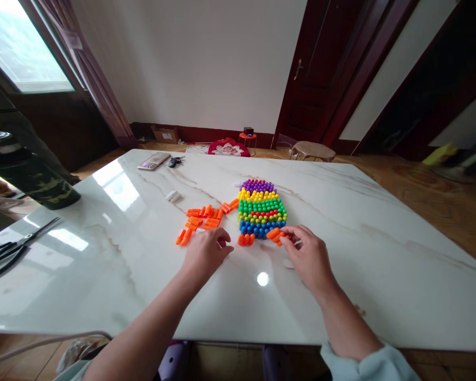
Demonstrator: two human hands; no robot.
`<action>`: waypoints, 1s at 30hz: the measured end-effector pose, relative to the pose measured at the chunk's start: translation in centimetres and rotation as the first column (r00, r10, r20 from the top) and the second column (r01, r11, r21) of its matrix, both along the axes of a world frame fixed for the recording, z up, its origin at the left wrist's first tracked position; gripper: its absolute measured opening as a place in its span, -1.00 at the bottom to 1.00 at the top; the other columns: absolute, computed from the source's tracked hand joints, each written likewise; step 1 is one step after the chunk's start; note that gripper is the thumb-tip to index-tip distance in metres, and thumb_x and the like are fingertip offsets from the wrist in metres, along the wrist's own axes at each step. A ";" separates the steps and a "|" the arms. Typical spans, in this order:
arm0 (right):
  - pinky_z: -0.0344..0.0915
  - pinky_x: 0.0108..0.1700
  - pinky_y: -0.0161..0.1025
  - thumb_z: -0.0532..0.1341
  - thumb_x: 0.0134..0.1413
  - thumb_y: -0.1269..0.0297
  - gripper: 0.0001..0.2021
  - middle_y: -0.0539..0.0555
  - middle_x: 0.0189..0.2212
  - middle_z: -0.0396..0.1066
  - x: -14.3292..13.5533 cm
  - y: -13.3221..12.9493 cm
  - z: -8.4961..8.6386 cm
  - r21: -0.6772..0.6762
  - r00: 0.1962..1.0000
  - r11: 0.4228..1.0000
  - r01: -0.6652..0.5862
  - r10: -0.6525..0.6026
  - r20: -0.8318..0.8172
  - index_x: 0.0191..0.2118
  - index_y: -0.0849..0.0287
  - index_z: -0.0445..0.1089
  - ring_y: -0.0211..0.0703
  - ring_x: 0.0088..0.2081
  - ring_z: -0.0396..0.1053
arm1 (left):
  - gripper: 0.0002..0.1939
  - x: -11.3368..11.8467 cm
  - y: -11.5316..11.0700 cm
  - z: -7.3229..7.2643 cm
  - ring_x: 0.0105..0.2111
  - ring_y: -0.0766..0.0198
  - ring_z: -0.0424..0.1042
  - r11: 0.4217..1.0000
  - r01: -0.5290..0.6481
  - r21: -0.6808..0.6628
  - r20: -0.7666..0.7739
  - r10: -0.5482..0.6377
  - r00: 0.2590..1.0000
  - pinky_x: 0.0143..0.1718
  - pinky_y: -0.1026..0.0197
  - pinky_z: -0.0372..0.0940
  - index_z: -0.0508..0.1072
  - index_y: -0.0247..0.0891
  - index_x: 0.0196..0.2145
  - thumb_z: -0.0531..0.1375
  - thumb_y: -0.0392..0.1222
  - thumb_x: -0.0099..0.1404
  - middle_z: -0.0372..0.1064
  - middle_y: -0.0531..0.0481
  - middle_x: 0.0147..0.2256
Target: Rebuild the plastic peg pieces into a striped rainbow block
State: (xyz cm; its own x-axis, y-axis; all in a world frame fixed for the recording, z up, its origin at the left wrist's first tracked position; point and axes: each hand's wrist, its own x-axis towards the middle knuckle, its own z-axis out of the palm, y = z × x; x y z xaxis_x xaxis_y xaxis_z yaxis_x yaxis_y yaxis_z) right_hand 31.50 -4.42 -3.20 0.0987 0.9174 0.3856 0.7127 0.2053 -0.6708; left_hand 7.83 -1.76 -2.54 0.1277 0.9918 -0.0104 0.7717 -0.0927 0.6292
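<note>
Two hands at the near edge of the multicoloured bead panel (263, 207), which lies flat on the marble-look tabletop (381, 254). Your right hand (310, 259) has thumb and fingers closed on an orange bead cluster (275, 235) at the panel's near-right corner. Your left hand (206, 250) is half open just left of that edge, thumb and forefinger apart, nothing visible in its grip; palm side hidden.

Risks, my read: pulling the cluster sideways could skew the blue rows (257, 228) or drag the panel. Loose orange tubes (212, 214) sit left of the panel, right beside your left knuckles; a backward sweep could scatter them. No thread visible at this size, so can't judge tension or snagging.

Edges: near table edge is well apart from the panel on your side. Widest run of tabletop is right of the panel. Scissors (21, 246) lie far left of it, phone (154, 161) and keys (175, 162) beyond its far-left corner.
</note>
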 end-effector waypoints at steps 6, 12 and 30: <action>0.30 -0.25 -0.26 0.12 0.08 0.38 -0.79 0.06 -0.22 0.43 0.3 0.5 -1.8 -0.100 0.982 0.993 -0.056 0.073 0.177 -0.20 0.10 0.45 -0.20 -0.33 0.41 | -0.73 1.0 -0.3 -0.6 -0.32 0.17 0.42 1.000 0.017 -0.008 -0.128 -0.018 0.992 -0.36 0.21 0.16 0.45 -0.14 -0.17 0.27 -0.15 0.13 0.49 0.03 -0.33; 0.27 -0.38 -0.26 0.27 -0.07 0.22 -0.83 0.02 -0.31 0.44 0.2 0.5 -1.9 -0.130 0.985 0.982 0.137 -0.121 0.125 -0.32 0.13 0.35 -0.26 -0.51 0.36 | -0.85 1.4 -0.5 -0.6 -0.32 0.21 0.42 1.000 0.007 -0.020 -0.177 -0.010 0.984 -0.41 0.24 0.13 0.47 -0.16 -0.29 0.27 -0.15 0.14 0.48 0.05 -0.33; 0.27 -0.35 -0.27 0.27 -0.07 0.29 -0.88 -0.01 -0.47 0.40 -2.0 1.1 -2.9 -0.059 0.993 0.991 0.122 -0.121 0.016 -0.43 0.13 0.29 -0.21 -0.49 0.37 | -0.87 2.0 -0.6 -0.8 -0.31 0.21 0.43 0.999 0.052 -0.003 -0.166 -0.052 0.985 -0.39 0.25 0.15 0.55 -0.17 -0.32 0.23 -0.19 0.13 0.51 0.02 -0.34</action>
